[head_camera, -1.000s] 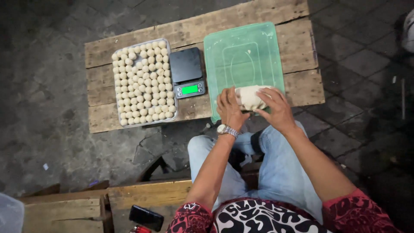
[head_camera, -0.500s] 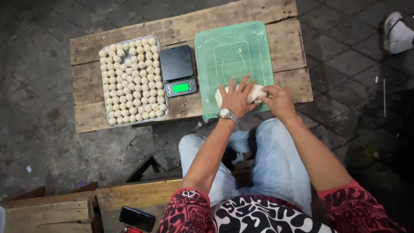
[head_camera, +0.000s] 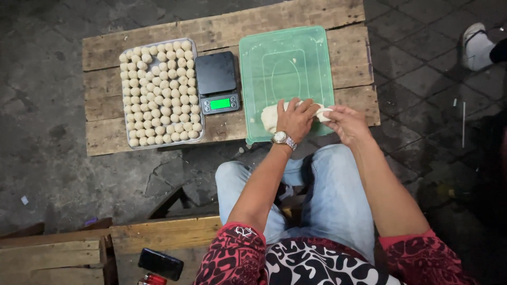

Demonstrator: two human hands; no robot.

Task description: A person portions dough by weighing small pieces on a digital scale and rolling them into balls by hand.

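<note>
A pale lump of dough (head_camera: 270,117) lies on the near edge of a green plastic lid (head_camera: 285,68) on a low wooden table (head_camera: 222,31). My left hand (head_camera: 297,119), with a wristwatch, presses down on the dough. My right hand (head_camera: 346,122) pinches the dough's right end, pulling it out. A black digital scale (head_camera: 216,82) with a lit green display stands left of the lid. Further left, a clear tray (head_camera: 160,94) holds several rows of small dough balls.
Dark paved floor surrounds the table. Another person's white shoe (head_camera: 477,45) is at the top right. A wooden bench (head_camera: 158,237) near me carries a black phone (head_camera: 161,264) and a small red object (head_camera: 153,278).
The view has shifted and the table sits more to the left. My left hand now lies flat on the dough, and my right hand has drawn the dough's end out to the right.
</note>
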